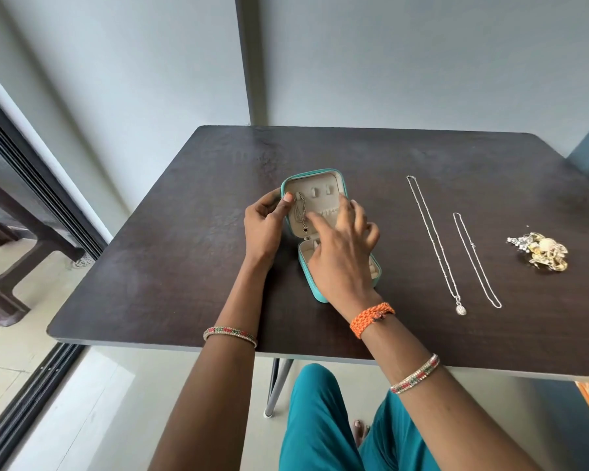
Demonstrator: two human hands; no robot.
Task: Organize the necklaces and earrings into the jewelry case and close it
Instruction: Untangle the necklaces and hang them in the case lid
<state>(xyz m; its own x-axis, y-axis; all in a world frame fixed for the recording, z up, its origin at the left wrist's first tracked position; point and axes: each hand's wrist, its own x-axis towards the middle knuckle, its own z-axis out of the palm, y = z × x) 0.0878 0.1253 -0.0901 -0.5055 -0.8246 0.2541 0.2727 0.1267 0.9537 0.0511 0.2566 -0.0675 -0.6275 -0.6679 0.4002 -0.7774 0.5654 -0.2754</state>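
A teal jewelry case lies open on the dark table, its cream lid propped up toward the far side. A thin necklace with a small dark pendant hangs inside the lid. My left hand grips the lid's left edge, thumb on the lining. My right hand covers the lower tray, its fingers extended and the index fingertip touching the lid lining beside the necklace. To the right lie a long silver necklace with a pendant, a shorter silver chain and a pile of earrings.
The table's near edge runs just above my lap. A dark bench and a sliding door track stand at the left. Walls close in behind the table.
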